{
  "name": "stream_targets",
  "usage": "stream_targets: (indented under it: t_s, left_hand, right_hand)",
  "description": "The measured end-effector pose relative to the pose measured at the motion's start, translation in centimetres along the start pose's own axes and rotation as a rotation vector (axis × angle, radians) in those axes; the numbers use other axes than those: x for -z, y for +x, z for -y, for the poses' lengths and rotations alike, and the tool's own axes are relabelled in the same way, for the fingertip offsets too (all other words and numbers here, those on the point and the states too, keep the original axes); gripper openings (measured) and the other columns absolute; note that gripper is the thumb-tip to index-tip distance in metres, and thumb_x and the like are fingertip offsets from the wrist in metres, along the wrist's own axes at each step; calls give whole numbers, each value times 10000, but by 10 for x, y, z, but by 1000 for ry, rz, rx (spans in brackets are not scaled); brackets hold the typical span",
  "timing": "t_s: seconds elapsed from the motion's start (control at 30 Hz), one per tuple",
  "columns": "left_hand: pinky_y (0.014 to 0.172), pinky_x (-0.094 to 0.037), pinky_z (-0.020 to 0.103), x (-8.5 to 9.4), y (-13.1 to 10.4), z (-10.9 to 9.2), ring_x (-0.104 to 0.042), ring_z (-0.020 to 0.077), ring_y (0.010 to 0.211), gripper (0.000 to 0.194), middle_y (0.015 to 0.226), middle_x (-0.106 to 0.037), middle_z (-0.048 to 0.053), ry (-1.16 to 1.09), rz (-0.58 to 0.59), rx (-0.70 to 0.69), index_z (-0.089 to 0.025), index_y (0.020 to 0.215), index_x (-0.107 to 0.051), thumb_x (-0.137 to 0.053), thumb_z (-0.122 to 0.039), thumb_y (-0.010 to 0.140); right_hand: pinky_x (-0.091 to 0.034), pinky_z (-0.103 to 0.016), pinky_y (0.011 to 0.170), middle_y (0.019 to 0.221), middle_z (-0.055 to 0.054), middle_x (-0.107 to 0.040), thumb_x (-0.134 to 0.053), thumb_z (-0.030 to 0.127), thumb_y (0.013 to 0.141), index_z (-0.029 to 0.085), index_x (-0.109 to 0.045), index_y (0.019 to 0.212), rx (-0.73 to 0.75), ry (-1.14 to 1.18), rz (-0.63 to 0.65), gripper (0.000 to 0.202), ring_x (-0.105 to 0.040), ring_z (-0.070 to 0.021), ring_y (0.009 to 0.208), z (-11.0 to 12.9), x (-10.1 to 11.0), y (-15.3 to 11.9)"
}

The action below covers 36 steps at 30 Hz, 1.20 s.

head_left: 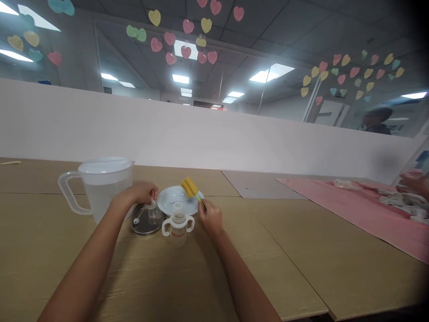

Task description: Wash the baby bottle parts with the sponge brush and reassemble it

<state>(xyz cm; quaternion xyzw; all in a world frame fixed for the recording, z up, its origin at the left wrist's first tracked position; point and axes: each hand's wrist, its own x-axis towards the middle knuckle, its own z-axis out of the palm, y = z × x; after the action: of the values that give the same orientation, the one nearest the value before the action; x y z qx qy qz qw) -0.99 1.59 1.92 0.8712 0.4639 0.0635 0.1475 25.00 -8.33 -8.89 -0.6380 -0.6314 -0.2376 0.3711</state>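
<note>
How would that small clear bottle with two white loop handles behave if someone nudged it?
The small clear bottle would probably feel light, its see-through walls looking like plastic. Standing upright, it might tip under a hard push, but the white loop handles jutting from both sides should limit rolling.

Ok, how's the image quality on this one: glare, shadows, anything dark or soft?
Head view: ceiling lights burn out to white; head view: soft shadows lie on the table between the forearms; head view: the far right edge darkens, blackest in the corners; head view: red print on the two-handled bottle is too soft to read.
</note>
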Motion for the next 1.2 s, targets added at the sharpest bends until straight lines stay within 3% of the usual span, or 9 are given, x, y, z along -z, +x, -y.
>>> stream_targets:
  t_s: [0.2, 0.37, 0.53, 0.67, 0.97, 1.2]
  left_hand:
    - [532, -378, 227, -22, 15, 12, -564, 177, 589, 204, 546, -620, -18, -62, 114, 78, -194, 528, -640, -586, -92, 359]
    - [544, -415, 248, -18, 12, 11, -575, 187, 583, 202, 531, -632, -5, -111, 135, 114, -205, 507, -660, -621, -97, 340]
    - [525, -452, 276, -17, 6, 0, -590, 208, 529, 96, 457, -608, 35, -129, 219, 178, -190, 441, -644, -695, -159, 367]
    - [524, -474, 302, -20, 6, -9, -612, 236, 540, 138, 456, -614, 70, -92, 250, 241, -172, 369, -582, -719, -155, 375]
    - [574, -498, 328, -32, 9, -13, -623, 234, 540, 199, 498, -634, 82, 55, 225, 290, -165, 354, -542, -715, -129, 446]
    - [615, -491, 323, -17, -1, -36, -659, 269, 655, 50, 589, -671, 110, 210, 71, 200, -151, 515, -630, -664, -115, 512]
  right_hand:
    - [-337, -198, 566, 758, -54, -687, -375, 317, 950, 157, -668, 914, 12, -15, -19, 336, -605, -111, 633, -8, -4, -1]
    - [-340, -198, 560, 755, -55, -685, -375, 321, 947, 160, -670, 927, 49, -19, -5, 337, -598, -108, 612, -5, -3, 0]
    - [-344, -202, 568, 756, -58, -683, -376, 326, 947, 164, -667, 923, 46, -26, 32, 334, -600, -116, 622, -3, -2, 0]
    - [-334, -205, 564, 748, -46, -683, -380, 324, 946, 164, -663, 912, 58, -19, 24, 327, -595, -112, 617, -4, -2, -1]
    - [-314, -205, 555, 732, -45, -681, -386, 324, 944, 161, -667, 902, 75, -18, 11, 328, -585, -106, 604, -4, -2, -1]
    - [-306, -205, 532, 662, -32, -661, -391, 320, 945, 156, -657, 838, 142, -10, -126, 330, -555, -97, 541, -5, -5, -1]
